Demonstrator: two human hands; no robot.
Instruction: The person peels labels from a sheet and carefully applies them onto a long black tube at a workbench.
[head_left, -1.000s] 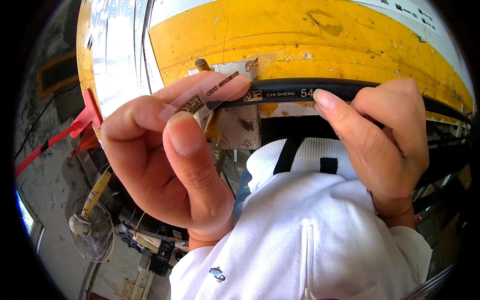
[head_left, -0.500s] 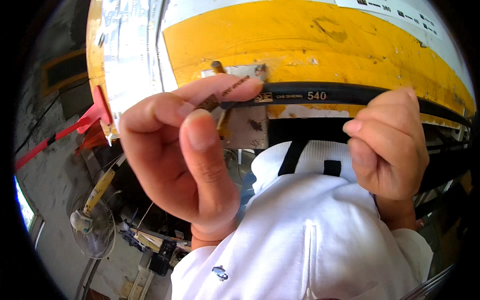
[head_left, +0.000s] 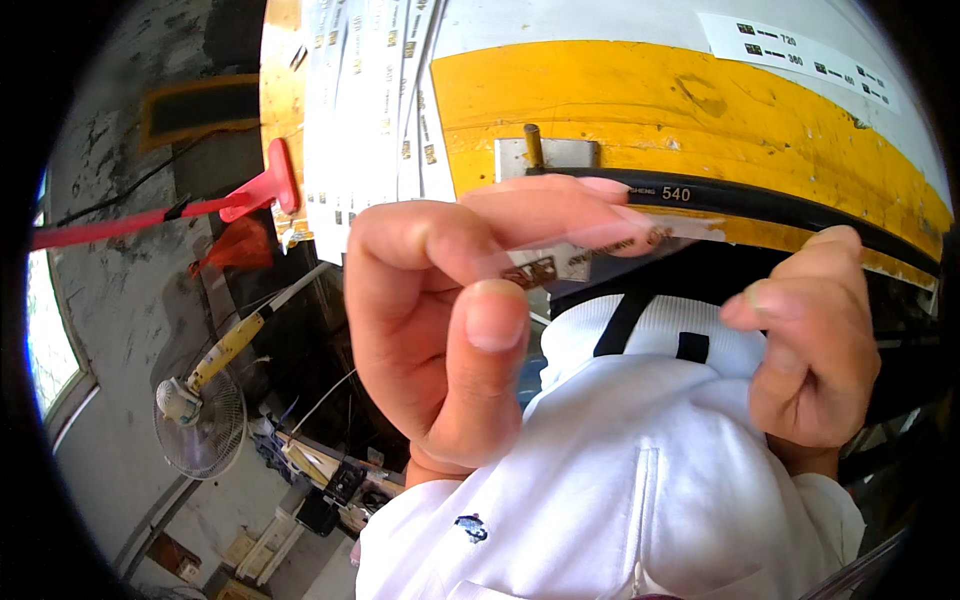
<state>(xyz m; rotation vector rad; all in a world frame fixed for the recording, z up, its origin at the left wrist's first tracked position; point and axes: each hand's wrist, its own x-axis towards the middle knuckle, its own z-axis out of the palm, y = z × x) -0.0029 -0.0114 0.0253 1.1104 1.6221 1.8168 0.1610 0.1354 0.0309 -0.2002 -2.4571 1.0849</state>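
Observation:
My left hand (head_left: 440, 310) pinches one end of a clear film strip (head_left: 625, 245) with gold and dark print, between thumb and fingers. The strip's free end reaches to the right, in front of the bench edge. Behind it, a black rod (head_left: 740, 195) with gold markings runs along that edge; my left fingertips cover part of it in this view. Its left end lies by a metal plate (head_left: 572, 153) with an upright peg (head_left: 533, 147). My right hand (head_left: 820, 340) is just below the rod, nothing visible in it, fingers bent and partly apart.
The bench has a worn yellow band (head_left: 620, 100). White printed sticker sheets (head_left: 375, 120) lie at its left, and a label strip (head_left: 800, 60) at the far right. A red T-shaped bar (head_left: 284, 180) juts from the left edge. Below stands a fan (head_left: 200, 420).
The film strip has come away from the rod's surface and now hangs in front of it in my left hand. My right fingers have loosened from a closer curl. The view has shifted left.

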